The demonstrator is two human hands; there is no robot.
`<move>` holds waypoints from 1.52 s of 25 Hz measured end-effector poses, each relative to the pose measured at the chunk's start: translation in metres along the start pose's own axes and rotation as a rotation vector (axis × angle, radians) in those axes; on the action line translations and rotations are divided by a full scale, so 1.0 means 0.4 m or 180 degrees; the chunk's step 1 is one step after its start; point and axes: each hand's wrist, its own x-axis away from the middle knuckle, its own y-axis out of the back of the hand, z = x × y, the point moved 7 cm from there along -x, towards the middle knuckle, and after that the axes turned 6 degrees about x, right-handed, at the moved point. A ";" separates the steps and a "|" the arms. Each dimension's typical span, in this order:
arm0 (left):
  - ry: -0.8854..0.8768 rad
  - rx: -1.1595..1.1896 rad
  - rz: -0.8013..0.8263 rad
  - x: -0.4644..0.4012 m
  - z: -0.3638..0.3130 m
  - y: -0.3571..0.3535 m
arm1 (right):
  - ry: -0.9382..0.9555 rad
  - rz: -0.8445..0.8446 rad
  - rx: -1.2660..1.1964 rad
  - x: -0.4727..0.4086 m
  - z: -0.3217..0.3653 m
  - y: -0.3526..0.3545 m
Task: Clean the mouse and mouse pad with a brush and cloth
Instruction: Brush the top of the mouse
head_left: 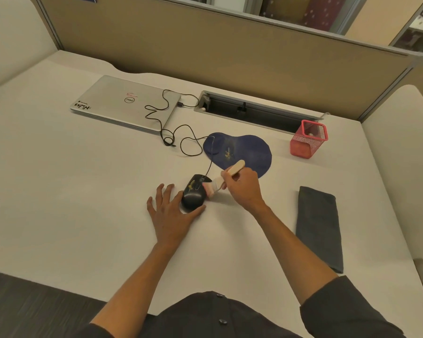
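Observation:
A black wired mouse (193, 195) with yellowish specks on top lies on the white desk, in front of the dark blue mouse pad (244, 150), which also carries yellow specks. My left hand (170, 215) rests flat on the desk, thumb and forefinger braced around the mouse's near end. My right hand (243, 185) grips the wooden handle of a brush (226, 175), whose pale bristles touch the mouse's right side. A folded dark grey cloth (319, 226) lies to the right, untouched.
A closed silver laptop (125, 103) lies at the back left, with the mouse's cable (171, 132) looping from it. A red mesh pen holder (308, 139) stands at the back right beside a cable slot (254, 111). A partition wall backs the desk.

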 end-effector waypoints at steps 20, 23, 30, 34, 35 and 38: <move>-0.0014 -0.0015 -0.0006 0.001 0.006 -0.006 | -0.0315 -0.0375 -0.0105 0.006 0.057 0.028; -0.0020 -0.0043 0.0000 0.000 0.005 -0.008 | -0.0335 -0.0300 -0.0034 -0.003 0.071 0.017; -0.0053 -0.0027 -0.0069 0.001 0.006 -0.006 | -0.0243 0.0232 0.0169 0.007 0.085 -0.019; -0.0046 -0.0049 -0.0031 0.001 0.005 -0.005 | -0.0375 -0.0192 0.0160 0.003 0.095 0.012; -0.0041 -0.0062 -0.0033 0.002 0.004 -0.004 | -0.0327 -0.0151 0.0203 0.018 0.098 -0.002; -0.0022 -0.0051 -0.0031 0.001 0.004 -0.004 | -0.0189 0.0072 0.0389 0.052 0.102 -0.030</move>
